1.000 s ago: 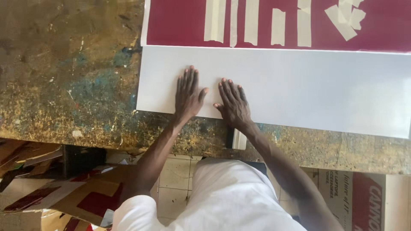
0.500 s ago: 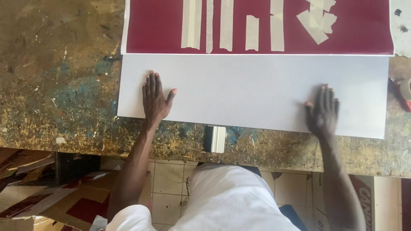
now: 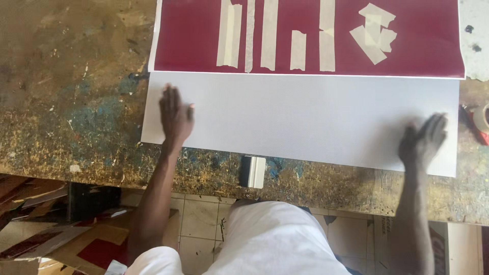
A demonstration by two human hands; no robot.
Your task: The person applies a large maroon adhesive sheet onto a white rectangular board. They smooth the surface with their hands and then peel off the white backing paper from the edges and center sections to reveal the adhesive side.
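A large white sheet (image 3: pixel 300 114) lies flat on a worn, paint-stained workbench (image 3: pixel 71 102). My left hand (image 3: pixel 174 116) presses flat on the sheet near its left end, fingers spread. At the sheet's lower right corner my right hand (image 3: pixel 424 140) also lies flat on it, fingers apart and slightly blurred. Neither hand holds anything. Beyond the white sheet lies a dark red sheet (image 3: pixel 310 38) with several strips of pale masking tape (image 3: pixel 270 33) stuck on it.
A small white and black squeegee block (image 3: pixel 252 171) sits at the bench's near edge between my arms. A red-handled tool (image 3: pixel 473 125) and a tape roll (image 3: pixel 484 116) lie at the right edge. Cardboard scraps (image 3: pixel 41 229) cover the tiled floor below.
My hands started side by side at the sheet's near edge and slid apart. The left went to the left end, the right swept out to the right corner.
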